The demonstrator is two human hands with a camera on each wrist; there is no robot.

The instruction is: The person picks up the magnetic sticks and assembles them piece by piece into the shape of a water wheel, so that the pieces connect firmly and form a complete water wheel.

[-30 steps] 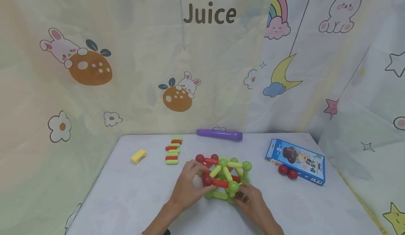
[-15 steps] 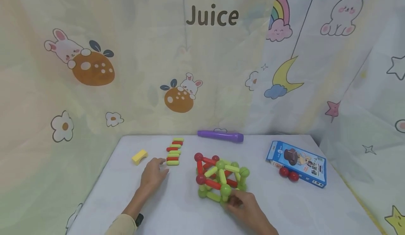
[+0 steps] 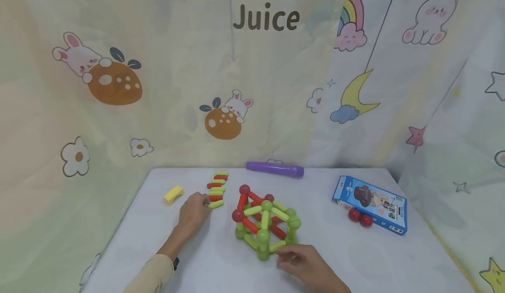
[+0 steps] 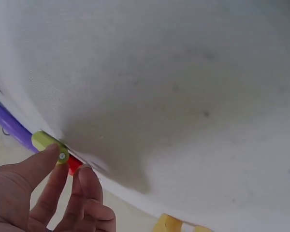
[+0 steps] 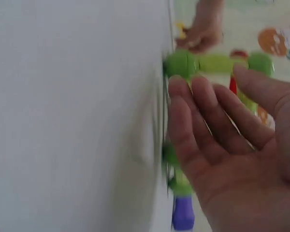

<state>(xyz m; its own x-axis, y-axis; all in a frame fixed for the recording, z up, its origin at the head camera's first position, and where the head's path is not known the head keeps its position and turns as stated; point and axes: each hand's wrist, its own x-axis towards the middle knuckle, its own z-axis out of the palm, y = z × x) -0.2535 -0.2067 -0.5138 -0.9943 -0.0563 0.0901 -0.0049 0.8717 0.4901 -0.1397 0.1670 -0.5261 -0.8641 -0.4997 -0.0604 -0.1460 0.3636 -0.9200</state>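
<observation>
My left hand (image 3: pixel 193 215) pinches a light green rod (image 3: pixel 216 204) at the near end of a row of short green and red rods (image 3: pixel 215 189). In the left wrist view, thumb and finger hold that green rod (image 4: pixel 42 140), a pale dot on its end, beside a red rod (image 4: pixel 73 164). A frame of green and red balls and rods (image 3: pixel 263 236) stands mid-table. By its near right corner is my right hand (image 3: pixel 309 267), fingers loosely bent around nothing. In the right wrist view, the fingers lie close to a green ball (image 5: pixel 180 64); contact is unclear.
A yellow arched block (image 3: pixel 173 194) lies to the left. Along the back edge is a purple microphone-shaped stick (image 3: pixel 275 169). At the right lies a blue box (image 3: pixel 372 201) with two dark red balls (image 3: pixel 360 217) against its near side. A printed cloth hangs behind.
My left hand left the frame, reached left to the row and took hold of its nearest rod, now tilted. The frame has shifted left and turned. My right hand has come off its corner ball.
</observation>
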